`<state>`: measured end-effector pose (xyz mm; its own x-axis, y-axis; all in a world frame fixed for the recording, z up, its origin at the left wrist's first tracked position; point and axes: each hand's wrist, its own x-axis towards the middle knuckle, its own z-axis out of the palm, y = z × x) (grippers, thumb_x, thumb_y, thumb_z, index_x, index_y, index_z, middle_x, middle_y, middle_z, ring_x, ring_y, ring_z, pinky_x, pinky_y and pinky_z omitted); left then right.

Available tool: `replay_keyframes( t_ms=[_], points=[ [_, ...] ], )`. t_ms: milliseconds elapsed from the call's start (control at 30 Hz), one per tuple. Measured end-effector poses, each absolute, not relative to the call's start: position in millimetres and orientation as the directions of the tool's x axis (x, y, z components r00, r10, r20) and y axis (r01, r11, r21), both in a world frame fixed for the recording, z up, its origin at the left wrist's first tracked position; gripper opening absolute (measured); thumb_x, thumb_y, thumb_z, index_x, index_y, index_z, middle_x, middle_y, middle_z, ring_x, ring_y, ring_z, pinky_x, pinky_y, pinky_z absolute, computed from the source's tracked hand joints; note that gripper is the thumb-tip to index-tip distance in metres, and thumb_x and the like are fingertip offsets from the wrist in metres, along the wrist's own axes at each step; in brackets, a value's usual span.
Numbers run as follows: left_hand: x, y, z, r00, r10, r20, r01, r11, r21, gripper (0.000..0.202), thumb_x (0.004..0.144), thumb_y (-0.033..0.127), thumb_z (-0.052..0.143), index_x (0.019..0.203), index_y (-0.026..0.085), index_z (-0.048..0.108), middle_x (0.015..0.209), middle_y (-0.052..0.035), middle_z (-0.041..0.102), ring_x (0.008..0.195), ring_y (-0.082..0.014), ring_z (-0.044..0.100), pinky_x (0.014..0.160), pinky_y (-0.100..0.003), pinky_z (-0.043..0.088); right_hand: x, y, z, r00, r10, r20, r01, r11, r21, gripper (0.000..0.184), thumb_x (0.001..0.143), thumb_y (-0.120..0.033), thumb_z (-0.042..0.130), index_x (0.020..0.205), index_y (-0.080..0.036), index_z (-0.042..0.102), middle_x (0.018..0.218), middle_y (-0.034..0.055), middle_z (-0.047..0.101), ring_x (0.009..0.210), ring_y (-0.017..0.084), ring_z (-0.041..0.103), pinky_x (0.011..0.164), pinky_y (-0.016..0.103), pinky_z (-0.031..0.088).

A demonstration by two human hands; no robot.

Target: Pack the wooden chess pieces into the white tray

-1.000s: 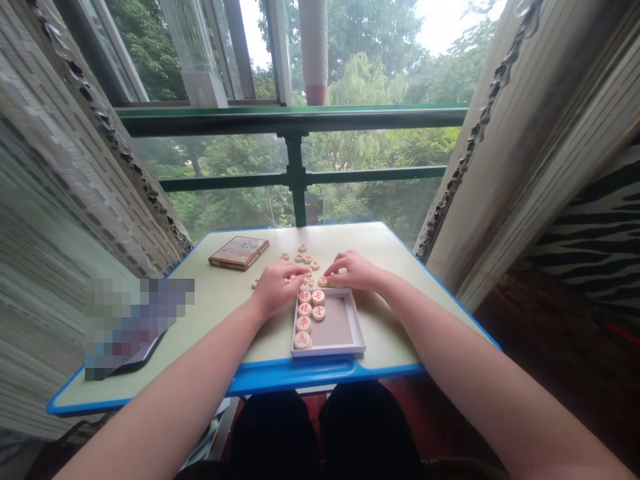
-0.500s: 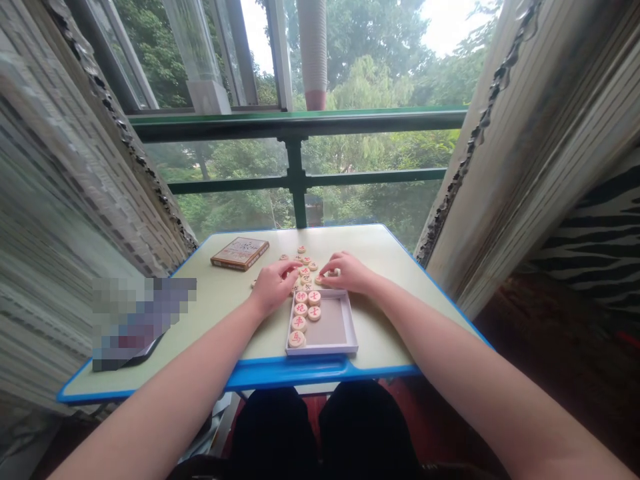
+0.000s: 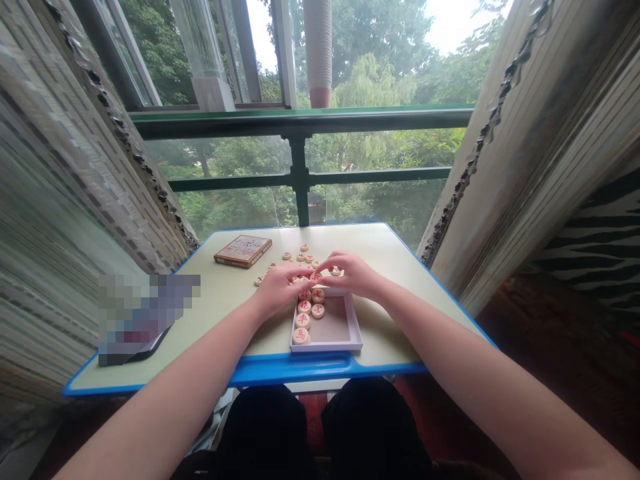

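By the white box tray's (image 3: pixel 355 327) far edge, a red-lettered xiangqi piece (image 3: pixel 316 277) sits between the curled left hand (image 3: pixel 279 289) and right hand (image 3: pixel 353 275), either grip impossible to tell; crowding fingertips could fumble it onto the arranged discs (image 3: pixel 303 321).

1. Bare bench (image 3: pixel 380 337) lies open between the white tray (image 3: pixel 355 327) and the right arm (image 3: pixel 450 353).
2. The tray's right side is free; red-marked discs (image 3: pixel 302 321) line its left.
3. I see both hands, left (image 3: pixel 280 290) and right (image 3: pixel 353 275), blocking its far edge.
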<state>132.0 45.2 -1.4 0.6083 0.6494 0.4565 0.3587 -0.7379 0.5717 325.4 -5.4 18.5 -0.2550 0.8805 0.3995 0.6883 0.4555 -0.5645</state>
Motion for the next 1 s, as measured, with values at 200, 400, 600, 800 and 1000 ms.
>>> replay_keyframes(
  t_ms=[200,400,600,800,1000],
  points=[
    [130.0,41.4,3.6,0.616,0.631,0.471,0.330,-0.750,0.573,0.027,0.076,0.038,0.060,0.092,0.020,0.071,0.086,-0.0054,0.069,0.076,-0.0171,0.061,0.071,-0.029,0.048,327.2,-8.7,21.4,-0.267,0.884,0.385,0.682,0.455,-0.572,0.024,0.069,-0.030,0.069,0.090,-0.019,0.070,0.081,0.0025,0.057,0.074,0.013,0.054,0.070,0.026,0.042],
    [122.5,37.5,10.0,0.678,0.564,0.471,0.315,-0.802,0.507,0.029,0.067,0.041,0.069,0.084,0.018,0.071,0.084,-0.0059,0.069,0.081,-0.0194,0.059,0.076,-0.032,0.046,328.0,-18.4,31.2,-0.354,0.893,0.278,0.688,0.450,-0.569,0.022,0.068,-0.033,0.070,0.086,-0.019,0.071,0.080,0.0020,0.058,0.073,0.013,0.054,0.068,0.025,0.041],
    [118.1,32.7,13.1,0.772,0.469,0.428,0.297,-0.862,0.410,0.020,0.069,0.038,0.067,0.080,0.022,0.072,0.095,-0.0062,0.067,0.095,-0.0218,0.055,0.088,-0.037,0.041,324.2,-23.4,27.7,-0.467,0.848,0.252,0.699,0.529,-0.482,0.019,0.067,-0.031,0.072,0.080,-0.018,0.071,0.074,0.0028,0.059,0.072,0.013,0.053,0.066,0.025,0.041],
    [121.7,31.1,8.1,0.808,0.458,0.372,0.295,-0.860,0.418,0.013,0.070,0.034,0.066,0.073,0.023,0.072,0.095,-0.0049,0.066,0.091,-0.0203,0.055,0.086,-0.037,0.041,319.4,-26.5,21.4,-0.502,0.822,0.268,0.730,0.569,-0.379,0.019,0.064,-0.033,0.074,0.073,-0.017,0.071,0.070,0.0038,0.058,0.068,0.014,0.050,0.064,0.026,0.040],
    [123.9,30.7,8.5,0.831,0.436,0.346,0.282,-0.866,0.413,0.014,0.072,0.036,0.065,0.074,0.023,0.072,0.096,-0.0041,0.066,0.090,-0.0196,0.055,0.087,-0.036,0.040,318.9,-26.8,19.0,-0.512,0.814,0.274,0.734,0.581,-0.352,0.021,0.066,-0.037,0.072,0.072,-0.017,0.071,0.069,0.0037,0.057,0.067,0.013,0.049,0.063,0.025,0.038]
  ],
)
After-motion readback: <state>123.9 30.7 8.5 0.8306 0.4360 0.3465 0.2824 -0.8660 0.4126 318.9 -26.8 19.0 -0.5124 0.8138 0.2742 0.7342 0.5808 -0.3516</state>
